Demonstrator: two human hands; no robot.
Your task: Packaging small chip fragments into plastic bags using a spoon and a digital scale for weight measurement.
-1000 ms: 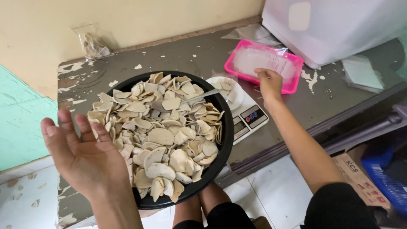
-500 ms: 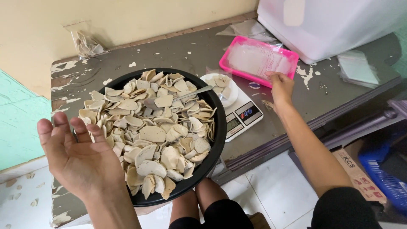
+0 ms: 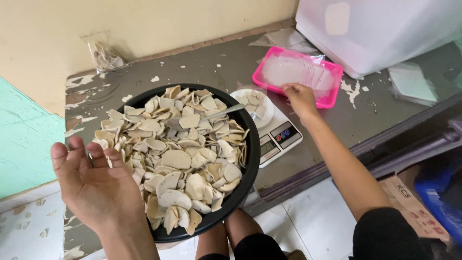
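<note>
The chips [image 3: 175, 156] lie heaped in one black bowl [image 3: 252, 159] on the table [image 3: 211, 60], a few more on the scale [image 3: 276, 135] beside it. They look dry, light and brittle, best scooped loosely or pinched by the edges. The left hand [image 3: 96, 185] hovers palm-up at the bowl's near rim, fingers spread, holding nothing. The right hand [image 3: 299, 98] reaches the pink tray [image 3: 334, 79] of clear bags; whether it pinches one I cannot tell. One spoon [image 3: 224, 111], one tray, one scale, one white box [image 3: 385, 29].
</note>
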